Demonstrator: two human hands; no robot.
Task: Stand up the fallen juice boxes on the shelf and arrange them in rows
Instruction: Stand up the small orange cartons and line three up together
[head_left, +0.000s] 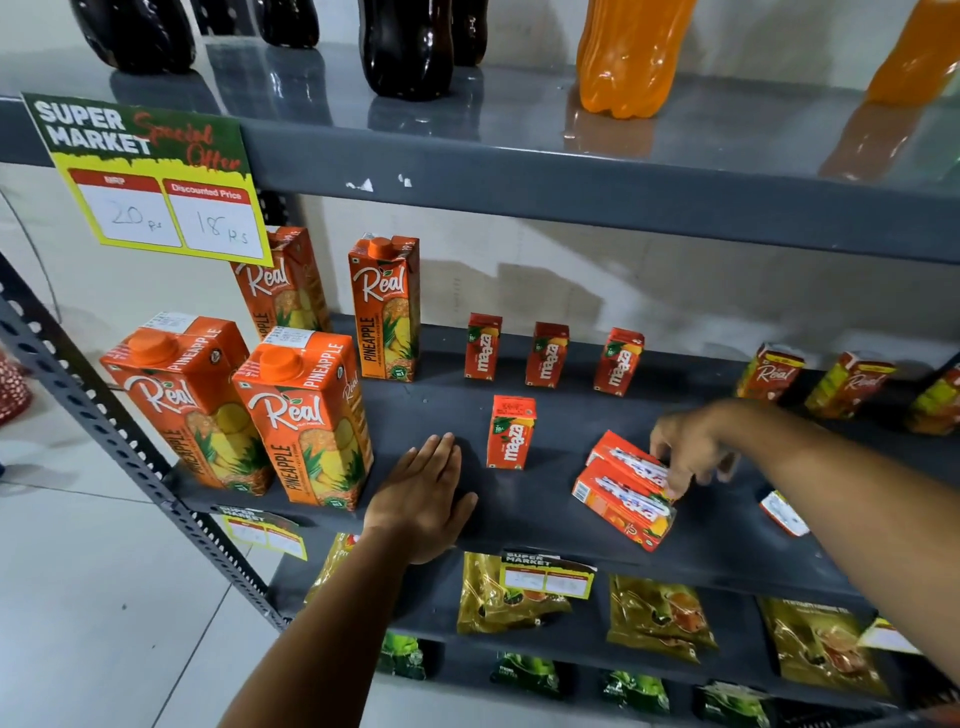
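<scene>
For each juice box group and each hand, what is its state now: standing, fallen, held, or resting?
Back Maaza boxes: three, upright in a row.
Front Maaza box: upright, alone.
Fallen Maaza boxes: two, lying side by side.
Box by right arm: lying, partly hidden.
Pineapple cartons: four, upright.
Small Real boxes: upright.
Left hand: flat on shelf, empty.
Right hand: fingers touching the fallen boxes; grip not clear.
</scene>
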